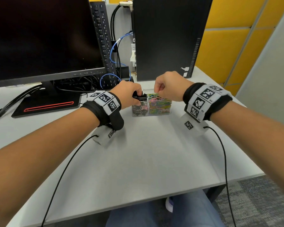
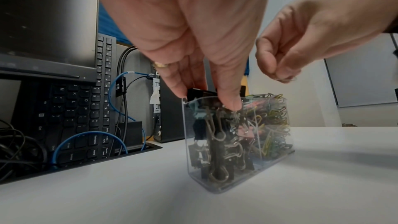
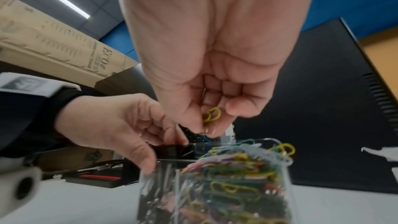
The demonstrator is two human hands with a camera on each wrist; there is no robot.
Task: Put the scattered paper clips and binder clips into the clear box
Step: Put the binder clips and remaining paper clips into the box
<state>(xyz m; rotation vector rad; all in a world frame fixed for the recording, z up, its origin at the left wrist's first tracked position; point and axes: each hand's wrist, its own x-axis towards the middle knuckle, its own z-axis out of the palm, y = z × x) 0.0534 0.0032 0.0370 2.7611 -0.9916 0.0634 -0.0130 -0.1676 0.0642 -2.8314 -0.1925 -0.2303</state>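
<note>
1. The box (image 1: 152,106) is a clear, hard plastic rectangle with rounded corners, split by a thin clear wall into two compartments. It stands upright on the desk (image 1: 138,158), just in front of both my hands.
2. Its left compartment holds binder clips (image 2: 217,142): black bodies, some pink, with looped silver wire handles. Its right compartment is heaped to the rim with paper clips (image 3: 232,173), thin bent wire coated yellow, green, blue and pink.
3. My left hand (image 1: 129,94) points fingers down over the left compartment, thumb and fingertips pinching a black clip (image 2: 199,94) at the rim.
4. My right hand (image 1: 168,86) is curled above the right compartment, fingers and thumb holding a yellow-green clip (image 3: 211,115).
5. The desk is smooth, matte, pale grey.
6. Behind the box stand a dark monitor (image 1: 43,36), a black keyboard (image 1: 103,43) propped on end, a black computer tower (image 1: 167,35), and blue and black cables (image 1: 113,51). Yellow panels (image 1: 228,46) line the wall.
</note>
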